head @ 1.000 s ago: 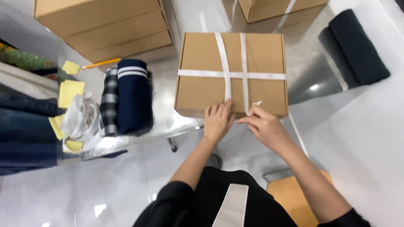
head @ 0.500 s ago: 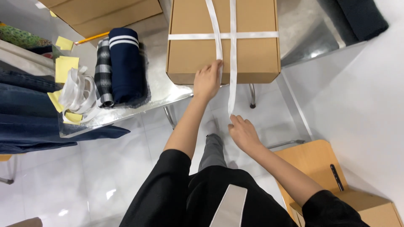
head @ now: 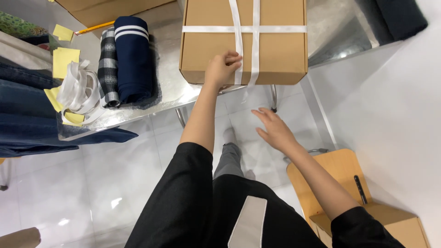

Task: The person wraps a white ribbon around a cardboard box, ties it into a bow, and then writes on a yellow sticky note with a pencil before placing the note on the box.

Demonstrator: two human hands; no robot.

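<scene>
A brown cardboard box [head: 275,50] sits at the near edge of a shiny metal table [head: 170,87]. White straps [head: 254,41] cross over its top and run down its front face. My left hand [head: 221,68] presses on the box's near top edge, fingers curled onto one white strap. My right hand [head: 273,128] hangs below the table edge with fingers spread, holding nothing, just under a loose strap end [head: 245,92].
Rolled navy cloth [head: 133,57] and plaid cloth [head: 108,66] lie left of the box, beside a bundle of white strap [head: 78,92], yellow notes [head: 64,59] and folded jeans [head: 27,115]. A wooden chair [head: 340,174] stands at the lower right. More boxes [head: 105,9] sit behind.
My right hand has let go of the strap end and dropped away with fingers spread. My left hand stays on the box's near edge. The view has shifted down.
</scene>
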